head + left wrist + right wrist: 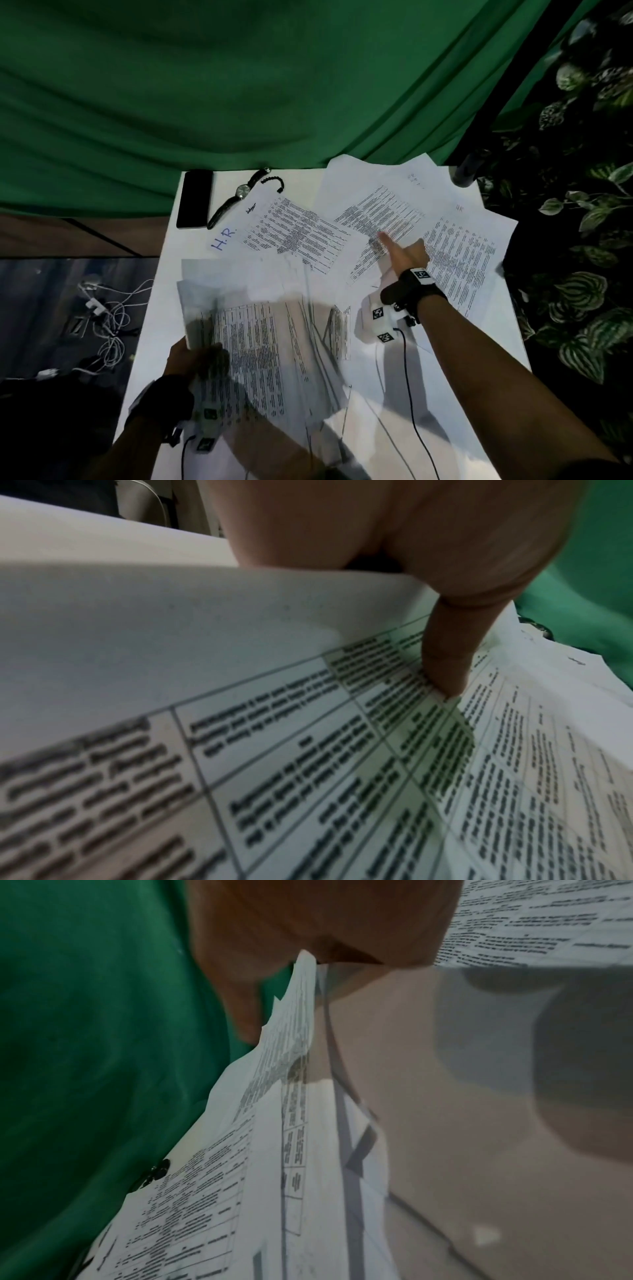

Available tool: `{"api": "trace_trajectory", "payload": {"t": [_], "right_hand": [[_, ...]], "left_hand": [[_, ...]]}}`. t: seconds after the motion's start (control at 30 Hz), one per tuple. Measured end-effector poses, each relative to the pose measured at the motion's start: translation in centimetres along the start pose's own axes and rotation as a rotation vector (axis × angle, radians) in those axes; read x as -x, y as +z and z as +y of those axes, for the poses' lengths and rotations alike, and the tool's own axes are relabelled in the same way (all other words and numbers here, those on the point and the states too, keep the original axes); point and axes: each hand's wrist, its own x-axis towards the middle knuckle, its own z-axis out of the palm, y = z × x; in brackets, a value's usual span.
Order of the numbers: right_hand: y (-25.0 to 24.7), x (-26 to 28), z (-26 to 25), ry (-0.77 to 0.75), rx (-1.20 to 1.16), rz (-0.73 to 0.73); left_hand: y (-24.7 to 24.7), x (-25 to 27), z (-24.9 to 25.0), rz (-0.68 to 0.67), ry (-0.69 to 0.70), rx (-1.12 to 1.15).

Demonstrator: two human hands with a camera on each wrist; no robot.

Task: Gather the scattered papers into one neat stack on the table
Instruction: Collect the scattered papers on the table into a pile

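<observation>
Papers (301,233) half gathered: one bundle in hand, loose sheets lay across the far side of the white surface (455,411)

The left hand (191,356) pinched a fanned, uneven bundle of sheets (260,342) at its near-left corner, lifted off the surface; its grip had the thumb (448,653) pressed on the printed top page. The right hand (407,255) reached to a printed sheet (380,219) further back, its grip pinching the paper's edge with one finger stretched out on the page. By my judgement the collecting step was under way; next each loose sheet would need drawing in onto the bundle, then squaring the edges. Motion blur smeared the bundle, so its sheet count was unclear; the left fingers under it were hidden, and the print was unreadable
</observation>
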Motion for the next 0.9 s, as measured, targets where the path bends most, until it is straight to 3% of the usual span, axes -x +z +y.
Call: {"api": "trace_trajectory", "payload": {"t": [0.17,0.33,0.47,0.53,0.6,0.7,0.9], "right_hand": [[-2.9,1.6,-1.3,-0.187,0.217,0.163],[-8.2,5.2,-4.9,-0.580,0.338,0.302],[-11.9,7.0,-9.3,-0.862,0.205,0.370],[-12.4,6.9,-11.4,-0.907,0.114,0.269],[-11.3,5.9,-12.7,-0.870,0.078,0.056],[-7.1,3.8,-12.8,-0.785,0.235,-0.235],[3.3,-1.1,-10.1,-0.682,0.582,-0.396]], "left_hand": [[-0.1,0.4,0.3,0.000,0.070,-0.047],[-0.1,0.7,0.5,0.014,0.118,-0.121],[-0.5,0.6,0.3,-0.012,0.078,-0.070],[-0.9,0.7,0.2,0.003,0.051,-0.038],[-1.4,0.8,0.2,0.041,0.036,-0.026],[-2.3,1.4,0.4,0.108,0.034,-0.008],[-3.3,0.6,-0.4,0.128,-0.019,0.043]]}}
